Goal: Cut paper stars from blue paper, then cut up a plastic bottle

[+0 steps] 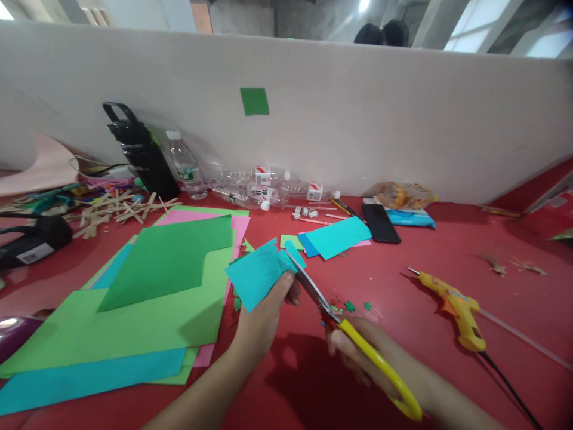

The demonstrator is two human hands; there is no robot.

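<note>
We observe both bare hands at work above a red tabletop point(398, 266). Our left hand point(262, 322) is closed in a pinch, thumb on top and fingers curled beneath, on a bright turquoise piece of paper point(253, 275) with an uneven right end. The paper is held up, tilted, near the middle of the table. Our right hand point(369, 346) is curled around the handle of a pair of metal scissors with yellow grips point(356, 340); how far its fingers pass through the loops we cannot tell. The blades point up and left, their tips at the paper's right end, just beside the left thumb.

Near the right hand lie small green paper stars point(349, 306). To our left we record a large dark green paper sheet point(174, 263) resting on a light green paper sheet point(134, 325). Beyond the scissors, a turquoise paper rectangle point(340, 236) lies just beside a flat black phone point(380, 223). To our right, a yellow plastic glue gun point(452, 304) lies on its side, well apart from the paper.
</note>
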